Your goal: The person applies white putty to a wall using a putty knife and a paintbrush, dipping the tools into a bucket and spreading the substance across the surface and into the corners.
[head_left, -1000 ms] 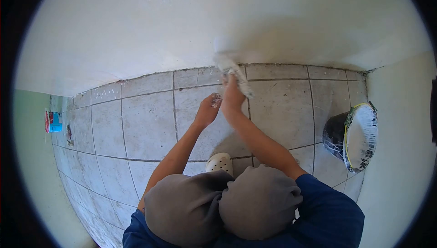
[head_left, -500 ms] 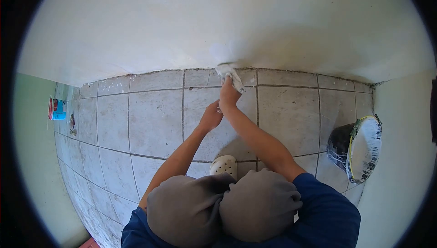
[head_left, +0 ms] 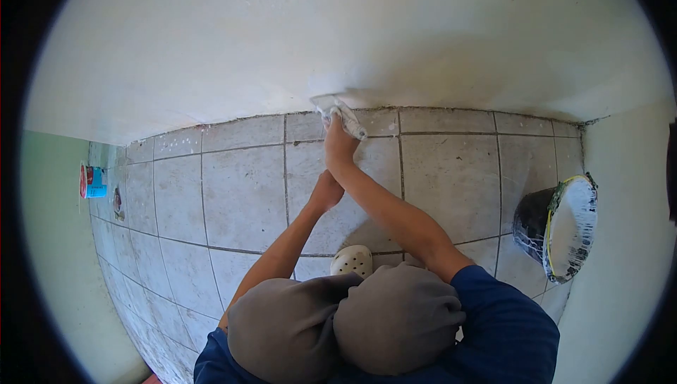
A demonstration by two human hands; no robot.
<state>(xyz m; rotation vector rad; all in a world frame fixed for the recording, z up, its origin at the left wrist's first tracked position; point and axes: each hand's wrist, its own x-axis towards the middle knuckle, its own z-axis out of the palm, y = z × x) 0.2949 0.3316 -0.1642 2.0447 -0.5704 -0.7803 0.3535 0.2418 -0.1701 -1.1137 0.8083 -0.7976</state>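
Note:
My right hand is closed on a white-smeared putty knife. Its broad blade lies against the foot of the pale wall, just above the floor tiles. The handle end sticks out to the right of my fingers, coated in white. Right below, my left hand is curled closed beside my right wrist. Its fingertips are tucked behind that wrist, so whatever they hold is hidden.
A black bucket with white paste smeared inside tilts in view at the right. A blue and red container stands at the left wall. My shoe is on the grey tiled floor, which has white spatters along the wall.
The putty knife has moved left along the wall's foot with my right hand, and its blade shows more now. My left hand has shifted slightly down, closer behind my right wrist.

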